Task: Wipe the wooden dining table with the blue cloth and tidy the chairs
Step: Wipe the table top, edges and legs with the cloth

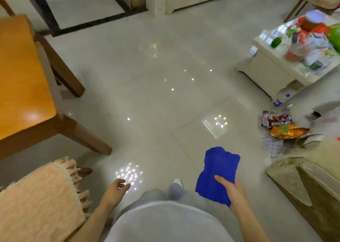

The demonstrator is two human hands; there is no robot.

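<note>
Blue cloth [217, 173] hangs bunched in the right hand [232, 191], thumb on top and fingers curled under, pinching it at waist height above the tiled floor [147, 76]. It touches nothing else. The left hand [117, 186] is empty, fingers loosely spread and slightly curled, hovering near the fringed pink cushion [40, 201] of a chair at the lower left.

The wooden desk [22, 76] stands at the left edge of the view, its top bare and glossy as far as it shows, well apart from the cloth. Wiping has not begun, by the look of it: this seems to be the approach, cloth in hand, body facing the open floor rather than the desk.

The next move would call for a turn to the left and a step closer, then laying the cloth flat on the near corner of the top. The cushioned chair sits just beside the person's left leg and may need shifting to reach the edge.
</note>
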